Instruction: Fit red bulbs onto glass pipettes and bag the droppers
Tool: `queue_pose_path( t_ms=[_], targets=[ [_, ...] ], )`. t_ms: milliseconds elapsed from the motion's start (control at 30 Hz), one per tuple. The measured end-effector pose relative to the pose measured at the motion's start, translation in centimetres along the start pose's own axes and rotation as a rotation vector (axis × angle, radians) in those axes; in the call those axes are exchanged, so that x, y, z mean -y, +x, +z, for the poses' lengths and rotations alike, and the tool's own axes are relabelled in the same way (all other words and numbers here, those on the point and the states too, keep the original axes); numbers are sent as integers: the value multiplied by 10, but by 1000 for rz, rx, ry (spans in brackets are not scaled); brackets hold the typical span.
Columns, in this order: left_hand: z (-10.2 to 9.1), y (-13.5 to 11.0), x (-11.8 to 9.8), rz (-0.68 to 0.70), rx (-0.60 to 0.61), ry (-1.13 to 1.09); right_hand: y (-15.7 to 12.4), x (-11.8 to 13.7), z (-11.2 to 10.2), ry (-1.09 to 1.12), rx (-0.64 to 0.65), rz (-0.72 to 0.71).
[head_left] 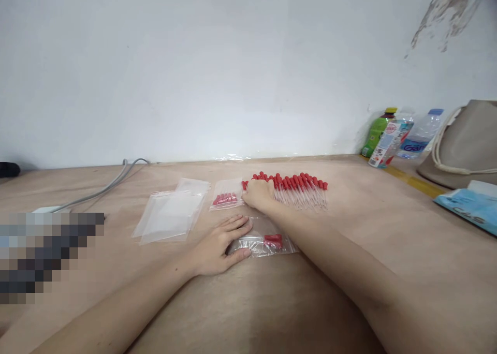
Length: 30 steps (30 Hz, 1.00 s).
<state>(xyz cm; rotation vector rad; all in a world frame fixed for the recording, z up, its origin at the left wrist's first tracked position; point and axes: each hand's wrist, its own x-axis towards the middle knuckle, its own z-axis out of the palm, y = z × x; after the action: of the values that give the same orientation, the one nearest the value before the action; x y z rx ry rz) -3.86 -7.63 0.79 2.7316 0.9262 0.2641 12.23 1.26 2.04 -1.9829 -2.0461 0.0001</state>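
Note:
My left hand [223, 245] lies with fingers spread and open on the left side of a clear zip bag [254, 248]. Red dropper bulbs [273, 240] show in that bag, right of my fingers. My right hand [258, 192] reaches forward to the left end of a pile of clear droppers [301, 191] with red bulbs. Its fingers are closed on a dropper there, a red bulb [244, 186] showing at the fingertips; the grip itself is partly hidden. Just left of it lies another zip bag [225, 191] with several red-bulbed droppers inside.
Flat clear bags [166, 217] lie overlapping left of centre. A grey cable [112, 182] runs across the left of the table. Bottles [421, 136], a carton [390, 143], a beige bag [464, 139] and a blue packet [469, 206] stand or lie at the right.

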Motion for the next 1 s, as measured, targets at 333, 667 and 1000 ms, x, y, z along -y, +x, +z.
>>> queue_pose_path(
  t_ms=[333, 667, 1000],
  targets=[
    [1, -1, 0, -3, 6, 8, 6, -2, -14, 119, 70, 93],
    [-1, 1, 0, 12, 26, -2, -78, -117, -21, 924, -101, -72],
    [-2, 1, 0, 7, 59, 37, -106, -113, -17, 1354, -101, 274]
  ],
)
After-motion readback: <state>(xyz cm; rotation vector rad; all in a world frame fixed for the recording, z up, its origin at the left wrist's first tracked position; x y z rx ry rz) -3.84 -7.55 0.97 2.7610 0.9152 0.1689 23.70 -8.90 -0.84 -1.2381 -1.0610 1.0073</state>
